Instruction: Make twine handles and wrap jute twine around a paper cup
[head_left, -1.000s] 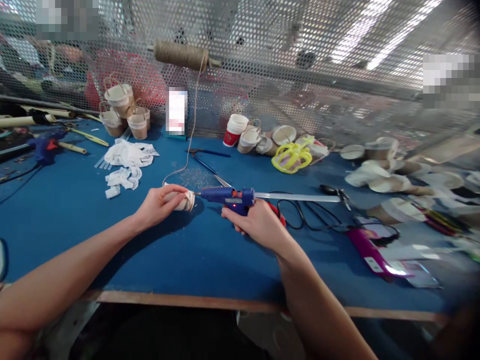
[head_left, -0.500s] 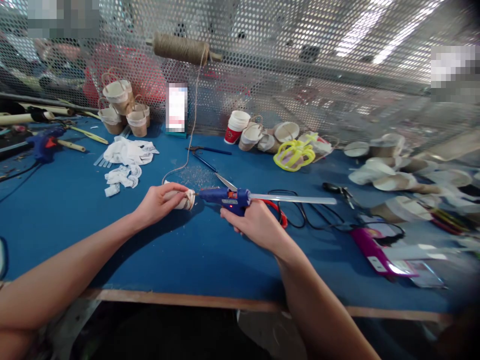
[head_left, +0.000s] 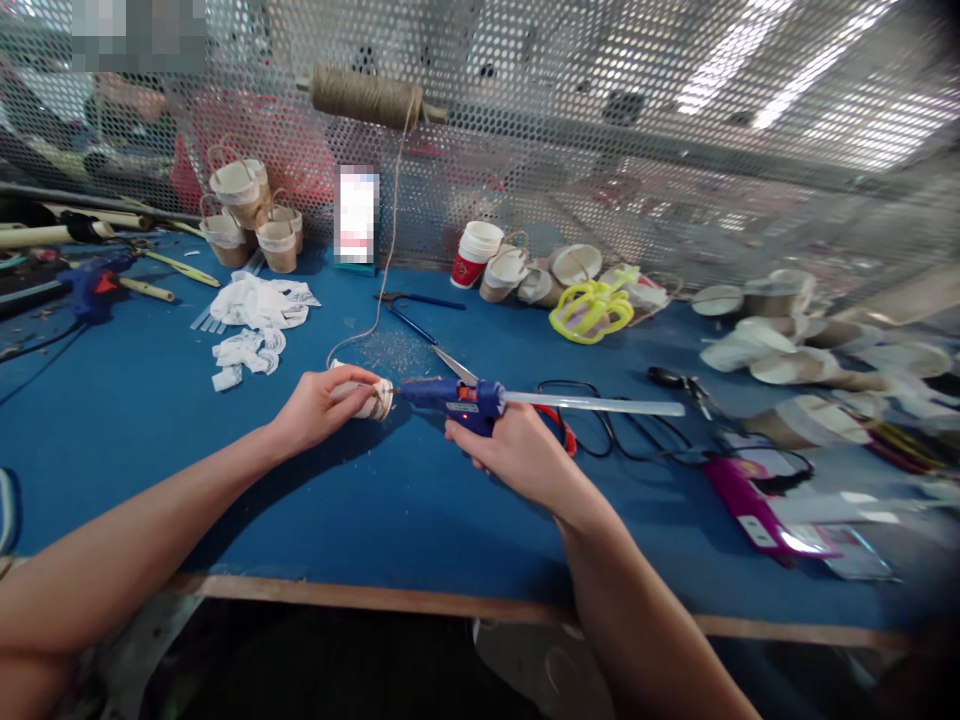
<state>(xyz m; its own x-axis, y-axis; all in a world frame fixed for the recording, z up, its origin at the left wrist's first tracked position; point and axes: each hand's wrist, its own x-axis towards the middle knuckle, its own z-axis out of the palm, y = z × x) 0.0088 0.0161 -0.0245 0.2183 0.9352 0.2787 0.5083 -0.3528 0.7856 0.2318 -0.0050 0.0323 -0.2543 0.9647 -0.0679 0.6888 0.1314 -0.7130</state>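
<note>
My left hand is closed around a small whitish paper cup lying on its side, its rim toward the right. Fingers hide most of the cup. Twine runs down from a spool to the cup beneath my left hand. In my right hand I grip a blue hot glue gun, a long clear glue stick jutting from its back. Its nozzle is at the cup's rim; whether it touches I cannot tell.
Pliers and scissors lie beyond my hands. White scraps and small cups with handles sit at left, near another glue gun. More cups, cables and a purple case are at right.
The view has shifted slightly. My left hand stays on the cup and the glue gun's nozzle stays at its rim, with almost no movement of either hand.
</note>
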